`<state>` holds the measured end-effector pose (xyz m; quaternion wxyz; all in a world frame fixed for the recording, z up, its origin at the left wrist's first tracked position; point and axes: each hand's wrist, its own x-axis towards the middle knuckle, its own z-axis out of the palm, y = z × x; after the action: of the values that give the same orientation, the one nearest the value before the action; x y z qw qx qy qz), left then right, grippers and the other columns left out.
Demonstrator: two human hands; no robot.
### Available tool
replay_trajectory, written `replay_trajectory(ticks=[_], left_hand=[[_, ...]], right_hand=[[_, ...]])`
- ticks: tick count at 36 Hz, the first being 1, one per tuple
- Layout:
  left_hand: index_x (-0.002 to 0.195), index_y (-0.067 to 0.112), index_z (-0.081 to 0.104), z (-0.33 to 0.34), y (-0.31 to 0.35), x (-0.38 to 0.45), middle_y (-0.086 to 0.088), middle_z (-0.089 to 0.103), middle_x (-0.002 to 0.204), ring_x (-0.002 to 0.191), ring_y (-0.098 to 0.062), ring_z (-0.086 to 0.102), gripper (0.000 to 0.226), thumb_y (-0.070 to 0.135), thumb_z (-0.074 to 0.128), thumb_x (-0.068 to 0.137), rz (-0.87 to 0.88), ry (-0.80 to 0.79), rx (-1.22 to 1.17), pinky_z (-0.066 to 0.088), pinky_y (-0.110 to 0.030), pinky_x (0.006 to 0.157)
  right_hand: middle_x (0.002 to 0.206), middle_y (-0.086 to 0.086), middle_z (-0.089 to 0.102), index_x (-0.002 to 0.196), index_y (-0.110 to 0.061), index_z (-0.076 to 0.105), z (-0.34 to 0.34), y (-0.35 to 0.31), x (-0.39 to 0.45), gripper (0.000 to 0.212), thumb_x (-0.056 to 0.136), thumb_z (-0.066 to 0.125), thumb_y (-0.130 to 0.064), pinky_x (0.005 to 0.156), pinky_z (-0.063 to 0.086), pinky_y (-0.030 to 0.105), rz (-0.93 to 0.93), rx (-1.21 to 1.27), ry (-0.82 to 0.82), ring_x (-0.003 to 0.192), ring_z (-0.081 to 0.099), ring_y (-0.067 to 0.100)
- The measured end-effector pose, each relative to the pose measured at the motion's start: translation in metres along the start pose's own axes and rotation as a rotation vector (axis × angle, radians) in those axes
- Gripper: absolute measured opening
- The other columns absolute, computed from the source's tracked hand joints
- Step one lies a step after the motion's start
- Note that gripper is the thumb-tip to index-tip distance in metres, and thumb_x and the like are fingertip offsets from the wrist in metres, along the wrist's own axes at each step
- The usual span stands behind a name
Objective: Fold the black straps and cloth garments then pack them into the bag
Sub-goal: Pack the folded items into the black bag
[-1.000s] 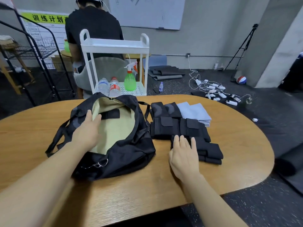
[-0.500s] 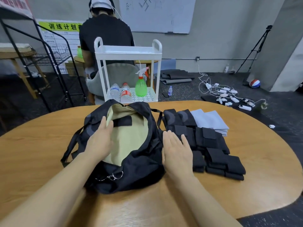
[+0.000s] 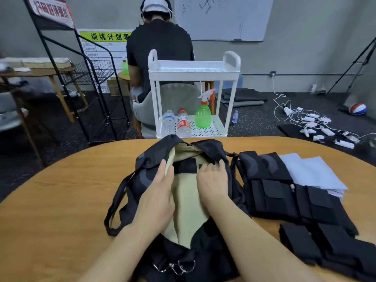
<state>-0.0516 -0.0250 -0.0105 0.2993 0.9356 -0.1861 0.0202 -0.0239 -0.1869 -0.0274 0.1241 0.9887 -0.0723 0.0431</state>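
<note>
Bag (image 3: 142, 176) sits at centre of the wooden table (image 3: 61, 200), mouth open, pale lining (image 3: 187, 196) exposed. Your left hand (image 3: 156, 200) lies flat along the left rim, fingers straight and relaxed, holding nothing. Your right hand (image 3: 213, 180) is inside the mouth near the right rim; its fingertips curl at the far edge by a black patch (image 3: 185, 165) in the lining, but you cannot tell from here whether they pinch anything.

Folded black straps (image 3: 284, 198) are stacked just right of the bag, with pale folded cloth (image 3: 311, 171) at their far right; none packed yet.

Step in hand, by judgement: spreading the opening. Push both rims outward and flatten the lining, so the first stack drops in level. Keep the left hand pinning the rim while the right fetches the nearest stack. Risk: the soft mouth may collapse once released.
</note>
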Motion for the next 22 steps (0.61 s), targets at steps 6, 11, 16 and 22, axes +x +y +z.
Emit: replay_trajectory(ticks=[6,11,16,22], left_hand=[[0.156,0.029,0.011,-0.001,-0.007,-0.002,0.021,-0.013,0.159,0.124,-0.026,0.046,0.078,-0.007,0.036,0.092,-0.007,-0.017,-0.077,0.042,-0.034,0.096],[0.152,0.037,0.008,-0.006,-0.009,-0.002,0.026,-0.007,0.158,0.116,-0.014,0.037,0.078,-0.007,0.036,0.094,0.006,0.036,-0.151,0.037,-0.033,0.098],[0.143,0.042,-0.002,-0.007,-0.01,-0.002,0.026,-0.007,0.159,0.115,-0.018,0.038,0.08,-0.008,0.036,0.094,0.01,0.048,-0.149,0.039,-0.037,0.099],[0.151,0.035,0.004,-0.005,-0.01,-0.002,0.027,-0.008,0.156,0.118,-0.023,0.042,0.078,-0.007,0.037,0.094,0.005,0.068,-0.122,0.04,-0.038,0.098]], right_hand=[[0.114,0.013,0.06,0.121,-0.001,0.051,0.011,-0.005,0.03,0.029,0.095,0.045,-0.011,0.119,0.014,0.047,-0.02,-0.038,-0.07,0.107,0.056,0.028],[0.137,0.02,0.048,0.142,0.005,0.029,0.025,-0.016,0.042,0.049,0.099,0.037,-0.016,0.119,0.015,0.044,0.027,0.016,-0.084,0.128,0.043,0.033],[0.153,0.018,0.029,0.152,0.002,0.008,0.028,-0.013,0.049,0.056,0.101,0.023,-0.018,0.121,0.006,0.044,0.038,0.059,-0.141,0.142,0.026,0.032],[0.159,0.02,0.012,0.152,0.002,-0.001,0.027,-0.016,0.038,0.062,0.099,0.024,-0.018,0.12,0.0,0.047,0.058,0.113,-0.127,0.147,0.01,0.033]])
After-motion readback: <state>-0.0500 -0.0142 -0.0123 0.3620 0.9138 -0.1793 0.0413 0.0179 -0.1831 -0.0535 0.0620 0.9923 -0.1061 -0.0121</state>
